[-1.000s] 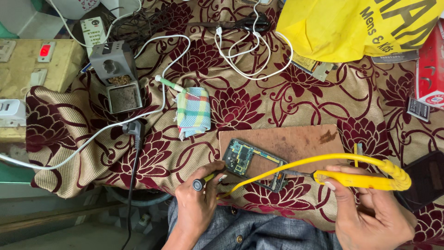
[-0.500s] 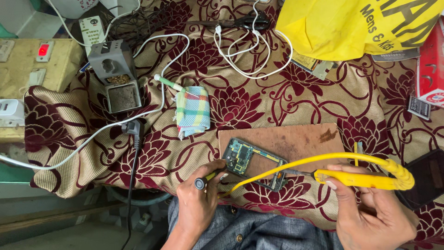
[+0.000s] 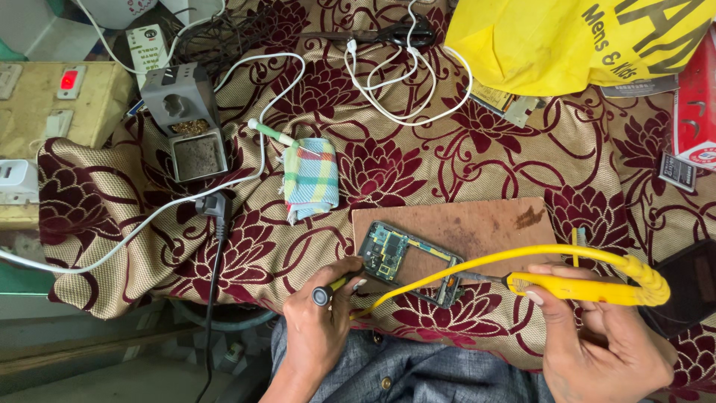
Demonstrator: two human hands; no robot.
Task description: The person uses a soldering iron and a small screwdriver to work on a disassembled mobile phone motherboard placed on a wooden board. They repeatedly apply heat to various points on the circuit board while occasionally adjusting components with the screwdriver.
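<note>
From the head view I see my left hand with its fingers closed around a small screwdriver, the tip touching the edge of the open phone. The phone lies on a brown board on the flowery worktop. My right hand has its fingers wrapped tight on a yellow soldering iron, its tip at the phone's lower end. I think the phone is light, thin and easy to break, so hold its frame edges, not the green board inside.
</note>
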